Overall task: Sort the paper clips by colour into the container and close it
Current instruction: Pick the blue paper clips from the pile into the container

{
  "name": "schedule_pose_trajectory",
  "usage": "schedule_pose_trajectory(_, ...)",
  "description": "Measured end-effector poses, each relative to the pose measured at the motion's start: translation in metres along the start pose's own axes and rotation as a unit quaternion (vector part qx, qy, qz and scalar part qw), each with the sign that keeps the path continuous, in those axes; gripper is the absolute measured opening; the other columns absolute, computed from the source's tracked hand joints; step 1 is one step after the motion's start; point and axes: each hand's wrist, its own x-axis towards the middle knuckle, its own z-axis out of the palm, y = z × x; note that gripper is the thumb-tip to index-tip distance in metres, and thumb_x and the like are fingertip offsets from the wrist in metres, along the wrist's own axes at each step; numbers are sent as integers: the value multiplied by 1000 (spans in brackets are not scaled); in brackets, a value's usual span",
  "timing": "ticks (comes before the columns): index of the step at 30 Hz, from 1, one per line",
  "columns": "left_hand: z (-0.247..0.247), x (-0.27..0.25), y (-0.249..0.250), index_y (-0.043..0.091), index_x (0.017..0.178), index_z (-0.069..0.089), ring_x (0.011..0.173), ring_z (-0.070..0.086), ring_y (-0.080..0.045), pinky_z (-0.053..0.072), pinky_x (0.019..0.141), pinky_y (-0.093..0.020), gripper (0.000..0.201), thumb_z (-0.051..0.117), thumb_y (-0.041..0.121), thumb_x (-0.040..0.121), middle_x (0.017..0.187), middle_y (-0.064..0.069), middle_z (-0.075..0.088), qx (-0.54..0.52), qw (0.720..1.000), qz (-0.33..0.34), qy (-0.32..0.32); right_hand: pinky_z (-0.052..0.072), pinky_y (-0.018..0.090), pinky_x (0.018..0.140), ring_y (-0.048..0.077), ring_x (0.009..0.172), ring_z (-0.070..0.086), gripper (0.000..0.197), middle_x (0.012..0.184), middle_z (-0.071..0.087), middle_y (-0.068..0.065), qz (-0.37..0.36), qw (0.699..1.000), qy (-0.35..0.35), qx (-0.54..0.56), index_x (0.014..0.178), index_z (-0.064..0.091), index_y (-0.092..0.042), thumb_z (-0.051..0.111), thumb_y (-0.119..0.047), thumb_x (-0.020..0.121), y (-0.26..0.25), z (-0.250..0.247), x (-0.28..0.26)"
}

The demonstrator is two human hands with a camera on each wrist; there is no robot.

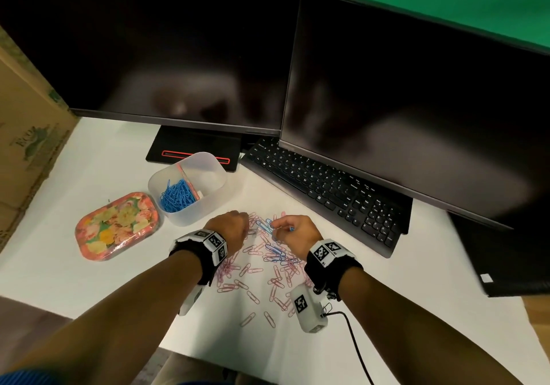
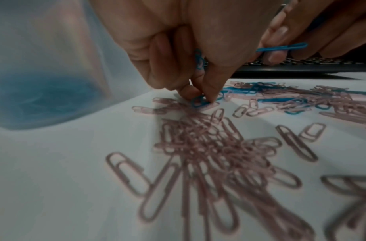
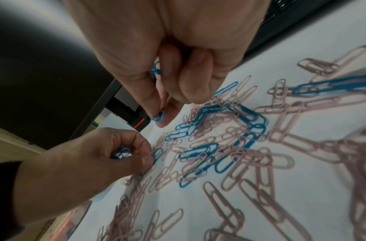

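Head view: we see both hands over the pile of pink clips (image 1: 253, 268) in front of the container (image 1: 190, 188). Left hand (image 1: 229, 225) pinches a blue clip (image 2: 199, 101) against the desk (image 1: 104, 158), more clenched inside. Right hand (image 1: 294, 230) pinches another blue clip (image 3: 158, 117). Sorted blue clips (image 1: 177, 195) lie in the container's left compartment; its lid (image 1: 116, 225) rests left of it.

An office workstation is showing here: two dark monitors (image 1: 166, 48) (image 1: 416, 99) are standing side by side on a white table (image 1: 113, 152), with a black keyboard (image 1: 321, 188) lying under the right one. A cardboard box (image 1: 26, 134) is sitting at the left edge, and paper clips (image 1: 262, 268) are lying scattered on the table.
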Motion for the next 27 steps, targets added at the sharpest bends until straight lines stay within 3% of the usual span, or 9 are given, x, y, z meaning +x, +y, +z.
schedule_pose_trajectory(3,-2,-3,-1,19,106,54,92,61,-25,49,77,-31,16,50,16,91,101,-5,66,-56,998,-21,9,51,34,98,21,103,66,23,116,66,6,3,1000,11,3,77,70,-31,70,-9,80,-1,-1,1)
schedule_pose_trajectory(5,-3,-6,-4,24,108,47,80,60,-22,46,71,-29,20,52,15,90,87,-1,66,-122,992,-39,9,52,34,96,21,99,67,20,105,67,4,5,1000,15,10,82,71,-28,69,-8,81,-3,-2,0)
schedule_pose_trajectory(9,-7,-14,-5,27,112,52,65,54,-16,43,63,-21,28,51,9,90,78,1,62,-293,954,-59,16,54,27,77,19,78,65,20,93,70,8,-2,999,17,33,90,73,-25,67,-7,82,-15,-3,-1)
schedule_pose_trajectory(11,-12,-18,-1,19,100,67,48,39,-13,33,46,-20,28,45,4,91,65,1,52,-461,881,-104,4,44,17,59,10,64,57,21,88,67,4,-9,999,18,35,96,74,-20,64,-6,84,-26,-1,-2)
schedule_pose_trajectory(15,-27,-28,6,10,74,57,42,19,-12,15,44,-19,24,34,12,83,60,-1,37,-758,623,-191,-23,41,16,57,5,62,54,20,79,65,-3,-60,998,9,-7,97,73,-17,60,-7,86,-62,10,-6)
schedule_pose_trajectory(17,-31,-31,9,15,70,47,44,22,-12,17,45,-20,18,32,17,82,58,2,33,-821,533,-202,-37,44,17,59,6,61,55,19,74,63,-6,-85,995,0,-49,96,72,-17,59,-8,86,-82,19,-9)
schedule_pose_trajectory(19,-36,-34,14,14,74,48,51,36,-14,31,49,-22,18,32,19,82,60,0,40,-868,454,-200,-29,54,22,63,14,65,61,18,79,68,0,-106,991,-16,-80,95,71,-19,58,-11,86,-102,27,-13)
schedule_pose_trajectory(22,-43,-39,16,8,89,57,69,58,-22,55,56,-28,27,32,19,87,76,-10,60,-896,395,-202,8,55,27,72,22,77,65,21,98,70,5,-126,978,-33,-164,97,71,-22,57,-14,84,-123,32,-14)
schedule_pose_trajectory(27,-53,-44,11,6,101,60,80,65,-27,60,57,-39,35,30,23,96,89,-14,67,-910,373,-180,25,54,27,74,25,92,68,25,106,70,5,-121,971,-68,-196,106,70,-19,56,-17,86,-144,32,-13)
